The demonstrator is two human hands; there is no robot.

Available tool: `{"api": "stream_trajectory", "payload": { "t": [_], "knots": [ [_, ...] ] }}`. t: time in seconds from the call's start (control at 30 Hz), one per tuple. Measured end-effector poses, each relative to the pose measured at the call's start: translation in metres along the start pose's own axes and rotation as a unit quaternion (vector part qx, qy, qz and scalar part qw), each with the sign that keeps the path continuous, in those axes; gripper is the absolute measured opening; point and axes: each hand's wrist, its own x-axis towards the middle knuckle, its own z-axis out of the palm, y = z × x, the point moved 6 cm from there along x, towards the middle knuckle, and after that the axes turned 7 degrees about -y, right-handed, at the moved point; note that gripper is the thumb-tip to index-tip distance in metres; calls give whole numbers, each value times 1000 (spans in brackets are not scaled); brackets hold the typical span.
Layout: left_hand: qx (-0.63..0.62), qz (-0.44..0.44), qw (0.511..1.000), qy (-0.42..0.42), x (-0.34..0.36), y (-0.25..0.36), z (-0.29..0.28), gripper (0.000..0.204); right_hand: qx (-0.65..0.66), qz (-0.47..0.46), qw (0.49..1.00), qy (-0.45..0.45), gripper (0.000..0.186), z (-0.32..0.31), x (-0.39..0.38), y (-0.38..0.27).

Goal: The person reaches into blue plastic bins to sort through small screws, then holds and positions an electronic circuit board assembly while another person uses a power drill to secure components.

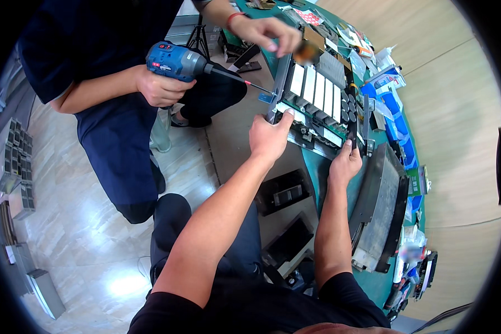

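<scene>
Between my two hands is an open metal electronics chassis (313,92) with a row of white-topped blocks, black round capacitors (348,106) and a green circuit board. My left hand (270,135) grips its near left corner, thumb on top. At the near right corner, my right hand (345,162) closes on the edge. Across from me, a co-worker's hand (164,87) holds a blue cordless drill driver (175,61), its long bit (256,86) reaching the chassis's left side. The co-worker's other hand (267,34) hovers over the far end, slightly blurred.
A green-topped bench (367,192) runs along the right, with a grey metal cover (379,206) beside my right forearm. Blue bins (398,119) and loose parts line its far edge. Black housings (284,192) sit on a lower shelf. Stacked grey units (14,156) stand at far left.
</scene>
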Motion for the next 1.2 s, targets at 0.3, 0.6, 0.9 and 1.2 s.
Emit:
{"api": "stream_trajectory", "payload": {
  "t": [0.3,0.6,0.9,1.2],
  "knots": [
    [6,-3,1000,11,-4,4,-1,68,3,5,1000,-4,28,0,-1,-1],
    [-17,3,1000,2,0,0,2,64,-16,24,1000,-5,27,0,-2,-6],
    [-40,0,999,-6,1,-2,4,63,54,-4,999,-3,30,5,-1,-10],
    [-40,-3,999,-6,1,-1,4,64,46,18,999,-18,30,4,-1,-5]
  ]
}}
